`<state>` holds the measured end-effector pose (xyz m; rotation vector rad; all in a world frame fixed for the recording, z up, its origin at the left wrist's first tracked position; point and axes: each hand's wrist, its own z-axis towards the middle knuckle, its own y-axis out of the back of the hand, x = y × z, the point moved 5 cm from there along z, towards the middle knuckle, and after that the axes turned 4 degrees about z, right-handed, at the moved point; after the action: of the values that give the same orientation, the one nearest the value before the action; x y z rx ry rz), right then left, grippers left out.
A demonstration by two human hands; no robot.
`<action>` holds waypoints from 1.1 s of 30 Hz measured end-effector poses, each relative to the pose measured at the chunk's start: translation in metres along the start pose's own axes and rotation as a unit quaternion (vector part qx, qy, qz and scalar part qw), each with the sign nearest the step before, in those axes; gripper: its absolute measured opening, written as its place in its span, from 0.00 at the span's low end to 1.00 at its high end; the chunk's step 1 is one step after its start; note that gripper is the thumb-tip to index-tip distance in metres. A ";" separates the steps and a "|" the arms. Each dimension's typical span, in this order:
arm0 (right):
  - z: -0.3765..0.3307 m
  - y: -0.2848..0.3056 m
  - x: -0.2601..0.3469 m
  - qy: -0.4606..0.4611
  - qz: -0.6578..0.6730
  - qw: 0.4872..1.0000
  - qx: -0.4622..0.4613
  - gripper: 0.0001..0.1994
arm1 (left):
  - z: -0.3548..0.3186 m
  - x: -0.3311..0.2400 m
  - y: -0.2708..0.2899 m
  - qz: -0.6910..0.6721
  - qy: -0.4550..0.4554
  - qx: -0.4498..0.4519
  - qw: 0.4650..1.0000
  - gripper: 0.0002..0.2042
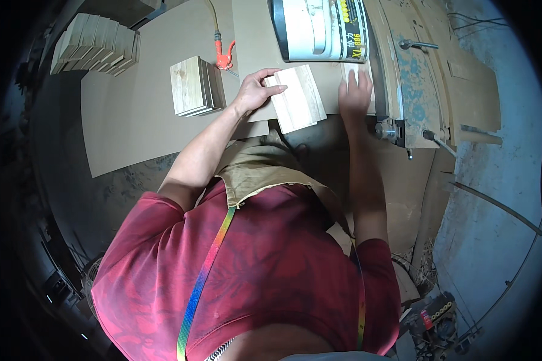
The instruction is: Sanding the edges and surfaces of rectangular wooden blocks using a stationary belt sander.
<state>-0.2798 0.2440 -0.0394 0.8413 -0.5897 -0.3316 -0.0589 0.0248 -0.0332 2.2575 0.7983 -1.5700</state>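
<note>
My left hand (258,91) grips a few pale wooden boards (301,103) by their left edge, thumb on top and fingers beneath. They are stacked slightly askew, over the near edge of the brown sheet surface. To the right, my right hand (355,93) is slightly blurred, its fingers stretched out over a light wooden piece (348,67) beside the white container. Whether the fingertips touch that piece I cannot tell.
A small stack of boards (188,87) stands left of my left hand, with a larger row (93,45) farther left. A red air blow gun (224,57) lies behind. A white container (319,30) stands at the back. A machine with metal levers (418,45) borders the right.
</note>
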 end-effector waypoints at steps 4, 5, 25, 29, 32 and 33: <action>-0.002 0.006 0.045 -0.019 0.132 0.991 0.004 0.25 | 0.009 0.002 -0.011 0.035 -0.006 -0.042 0.998 0.25; -0.013 0.014 0.066 0.017 0.129 0.991 0.008 0.25 | 0.010 0.003 -0.011 0.037 -0.008 -0.062 0.997 0.25; -0.003 0.011 0.020 0.034 -0.110 0.992 -0.044 0.21 | 0.007 0.009 -0.009 0.104 0.009 -0.062 0.993 0.19; -0.019 0.012 0.080 0.009 0.058 0.996 0.061 0.29 | 0.013 0.001 -0.014 0.149 0.002 -0.085 0.985 0.20; -0.046 0.033 0.108 -0.027 0.075 0.985 0.150 0.30 | 0.012 -0.001 -0.013 0.166 0.018 -0.068 0.984 0.20; -0.053 0.043 0.102 -0.056 0.054 0.986 0.150 0.30 | 0.011 -0.002 -0.009 0.169 0.018 -0.082 0.982 0.20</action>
<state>-0.1652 0.2525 0.0028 1.0805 -0.8003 -0.1944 -0.0732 0.0260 -0.0349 2.1694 0.4972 -1.2636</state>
